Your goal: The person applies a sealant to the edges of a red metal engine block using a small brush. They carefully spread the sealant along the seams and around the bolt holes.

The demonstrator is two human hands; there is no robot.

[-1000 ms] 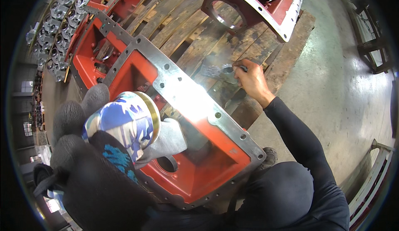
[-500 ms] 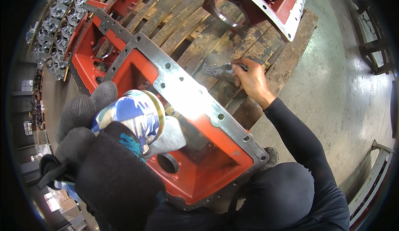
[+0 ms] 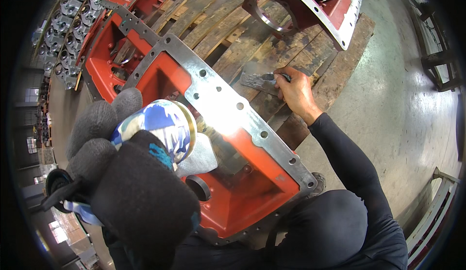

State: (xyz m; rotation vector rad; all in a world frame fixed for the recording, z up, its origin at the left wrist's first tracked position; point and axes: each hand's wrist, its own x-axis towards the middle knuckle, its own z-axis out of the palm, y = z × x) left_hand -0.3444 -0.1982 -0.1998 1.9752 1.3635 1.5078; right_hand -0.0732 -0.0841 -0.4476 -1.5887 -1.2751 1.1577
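Note:
My bare right hand (image 3: 294,91) is closed on a scraper (image 3: 257,81) with a broad, smeared metal blade. The scraper is over the wooden pallet, just beyond the far flange of a red metal housing (image 3: 233,202). On the left, my left hand (image 3: 97,129) in a grey and black glove is wrapped round a cylinder (image 3: 158,126) with a blue and white camouflage pattern and a brass-coloured rim; its kind is unclear. The cylinder hangs over the housing's opening, beside a pale cloth-like piece (image 3: 200,156). A bright glare covers part of the bare metal flange (image 3: 240,107).
Another red housing (image 3: 330,15) stands at the far right of the pallet (image 3: 233,42). More red castings (image 3: 116,51) stand at the far left, near stacked grey metal parts (image 3: 68,27). A pale rail (image 3: 432,216) is at the lower right on the concrete floor (image 3: 388,109).
The whole view has shifted slightly, so the housings appear a little farther right and lower. Both hands keep their grips; the scraper stays over the pallet.

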